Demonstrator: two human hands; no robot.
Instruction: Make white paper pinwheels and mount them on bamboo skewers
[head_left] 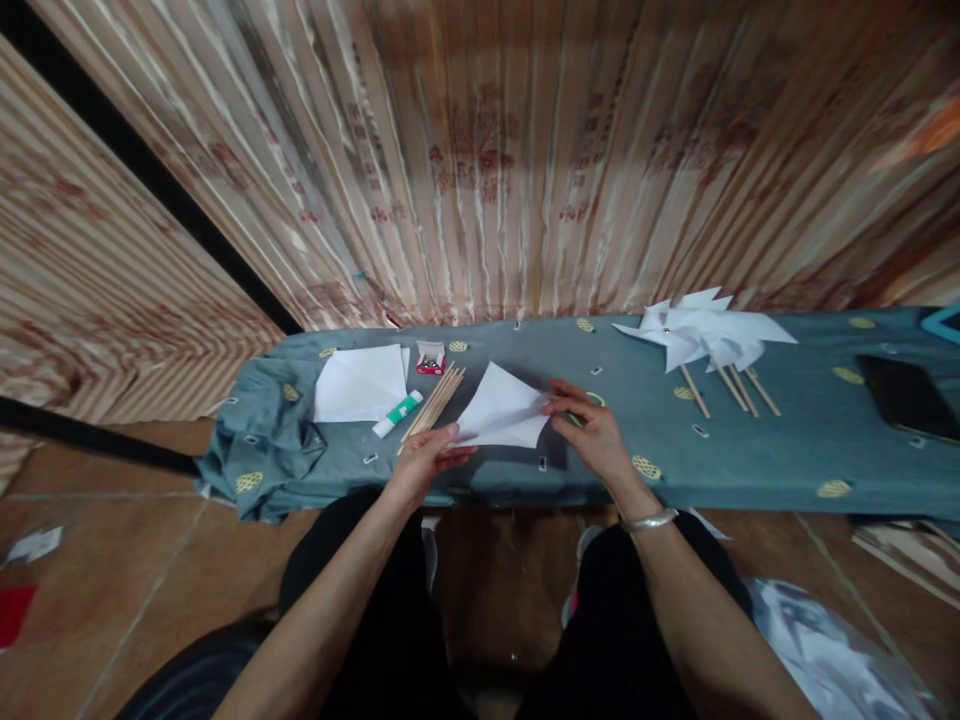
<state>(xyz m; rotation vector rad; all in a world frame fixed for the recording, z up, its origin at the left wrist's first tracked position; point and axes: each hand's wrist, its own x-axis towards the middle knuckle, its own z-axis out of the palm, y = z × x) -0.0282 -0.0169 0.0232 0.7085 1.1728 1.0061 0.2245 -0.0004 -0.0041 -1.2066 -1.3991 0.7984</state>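
A white square of paper [501, 405], slightly bent, is held by opposite corners between my hands above the cloth. My left hand [429, 455] pinches its left corner, and my right hand [589, 425] grips the right one. Behind my right fingers part of a yellow-green ring [596, 399] shows, perhaps a scissors handle. Several wooden sticks [433, 405] lie just beyond my left hand. Beside them are a green and white glue stick [398, 414] and a small open red box [430, 358] with shiny metal bits in it.
A stack of white paper [360, 384] lies at the left on the cloth-covered bench [750, 455]. Several finished paper pinwheels [697, 330] on sticks are piled to the right, with a black phone [909, 396] farther right. A curtain [480, 180] hangs behind the bench.
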